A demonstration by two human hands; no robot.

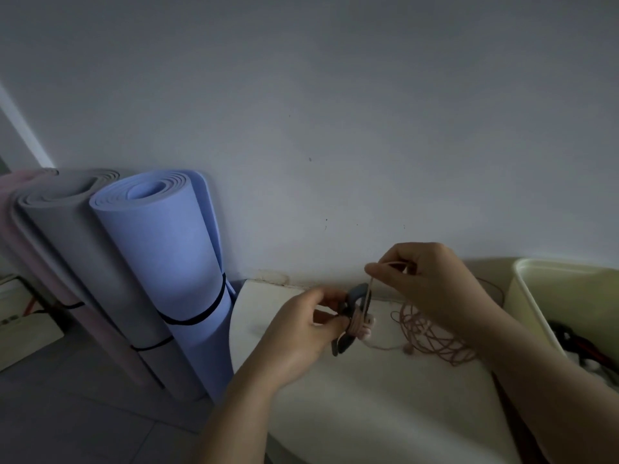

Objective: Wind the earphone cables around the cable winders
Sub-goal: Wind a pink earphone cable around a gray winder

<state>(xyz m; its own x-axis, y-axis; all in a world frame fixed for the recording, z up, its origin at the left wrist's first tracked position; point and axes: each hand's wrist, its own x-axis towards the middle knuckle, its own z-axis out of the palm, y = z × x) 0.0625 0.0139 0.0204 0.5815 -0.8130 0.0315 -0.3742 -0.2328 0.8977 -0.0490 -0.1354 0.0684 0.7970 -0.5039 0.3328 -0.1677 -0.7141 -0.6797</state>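
The step in hand seems to be laying one more turn of the thin pale pink earphone cable [435, 343] onto the dark grey plastic cable winder [356, 294]. To do it well, I think the stretch between the two hands should be kept lightly tight, and each turn should lie beside the others on the narrow middle, not over the wide ends. The left hand [301, 333] grips the winder with curled fingers, just above the round white table [351, 396]. The right hand [432, 283] pinches the cable between thumb and fingers, a little higher than the winder. Several pink turns sit on the winder's middle. The rest of the cable lies in a loose tangled heap on the table under the right wrist, and could catch when pulled.
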